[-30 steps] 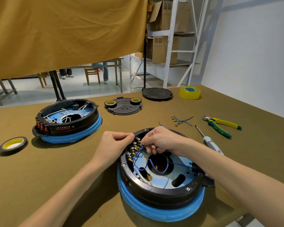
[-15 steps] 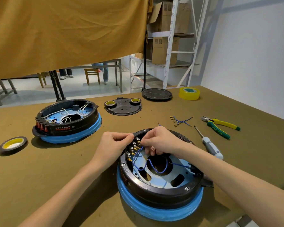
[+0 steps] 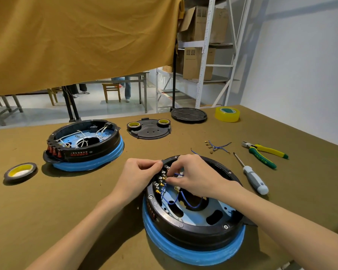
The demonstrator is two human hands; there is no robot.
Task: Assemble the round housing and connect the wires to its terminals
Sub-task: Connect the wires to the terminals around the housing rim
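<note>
Two hands at near round housing (image 3: 193, 236): left hand (image 3: 139, 176) pinching rim, right hand (image 3: 193, 175) pinching blue wire (image 3: 179, 174) at terminals (image 3: 161, 181).

little can be read here. the green handle of the pliers (image 3: 264, 154), at the right of the frame, carries pale raised lettering that looks like "ng-pin"; its first letters are unclear. the second round housing (image 3: 84, 145), at the left, has a line of red print on its black side wall, too small and blurred to make out. the cardboard boxes (image 3: 199, 63) on the shelf at the upper middle show dark printed marks that cannot be read. the near round housing (image 3: 193, 227) shows small red marks on its left wall, also unreadable.
</note>
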